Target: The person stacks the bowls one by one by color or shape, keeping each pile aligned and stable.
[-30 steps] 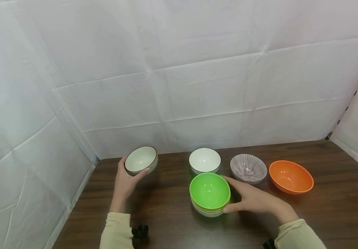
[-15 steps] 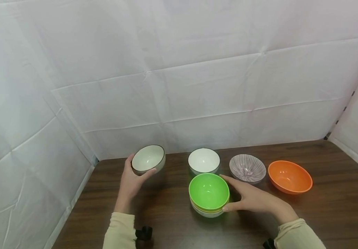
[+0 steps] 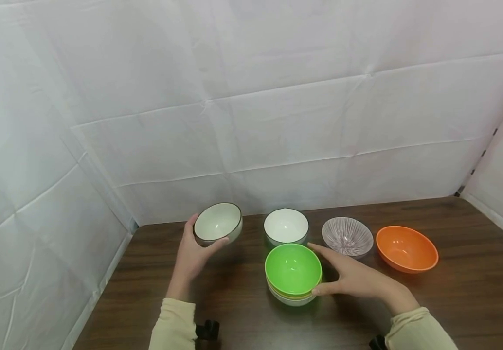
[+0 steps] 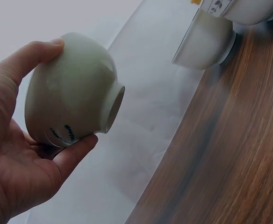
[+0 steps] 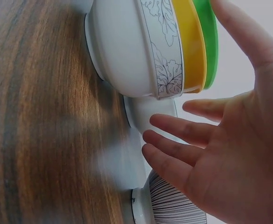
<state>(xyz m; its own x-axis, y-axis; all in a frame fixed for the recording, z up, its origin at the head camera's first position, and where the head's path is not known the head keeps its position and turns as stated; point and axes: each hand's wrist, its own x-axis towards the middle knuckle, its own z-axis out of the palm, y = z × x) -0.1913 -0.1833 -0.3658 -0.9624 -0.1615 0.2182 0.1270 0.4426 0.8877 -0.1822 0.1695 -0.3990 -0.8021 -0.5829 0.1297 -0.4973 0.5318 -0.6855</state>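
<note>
My left hand grips a white bowl with a dark rim by its side, tilted, at the back left. The left wrist view shows that bowl raised, its foot clear of the table. At mid-table stands a stack: a green bowl on top, a yellow bowl under it, and a white bowl with a leaf-patterned band at the bottom. My right hand is beside the stack's right side, fingers spread and fairly straight, the thumb right at the rims.
Behind the stack sits another white bowl with a dark rim. To its right are a striped bowl and an orange bowl. The brown wooden table ends at a white cloth wall.
My left hand has moved to the right with the white bowl, towards the other white bowl. My right hand and the stack have stayed in place.
</note>
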